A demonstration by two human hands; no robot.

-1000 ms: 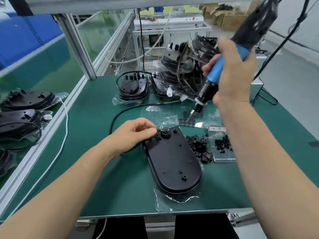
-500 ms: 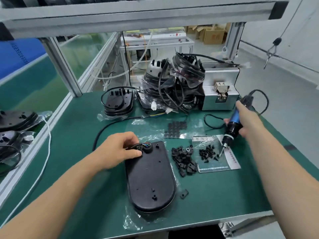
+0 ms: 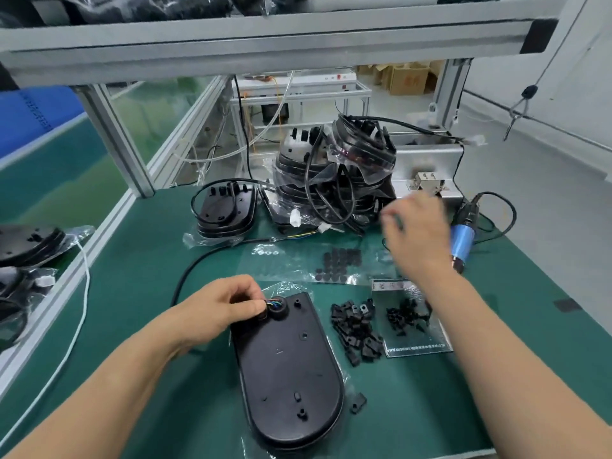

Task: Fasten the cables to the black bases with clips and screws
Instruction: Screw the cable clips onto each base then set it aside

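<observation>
**Green counter [image 3: 496,376], black base [image 3: 288,369] at lower centre**

Left hand [image 3: 215,309] pinches the cable [image 3: 195,270] by its coloured wires at the base's upper end. Right hand [image 3: 417,233], blurred at centre right, hangs loose-fingered and empty beside the blue screwdriver [image 3: 463,240]. Clips [image 3: 356,329] and screws [image 3: 405,316] lie right of the base.

Bench has a green mat [image 3: 132,293] on top, with an aluminium frame post [image 3: 114,140] at the far left and a white cord [image 3: 84,293] trailing down the left edge. Far right there's a grey metal box [image 3: 427,157]. Way back behind it sit a white rack [image 3: 298,91] and some cardboard boxes [image 3: 409,77].
</observation>
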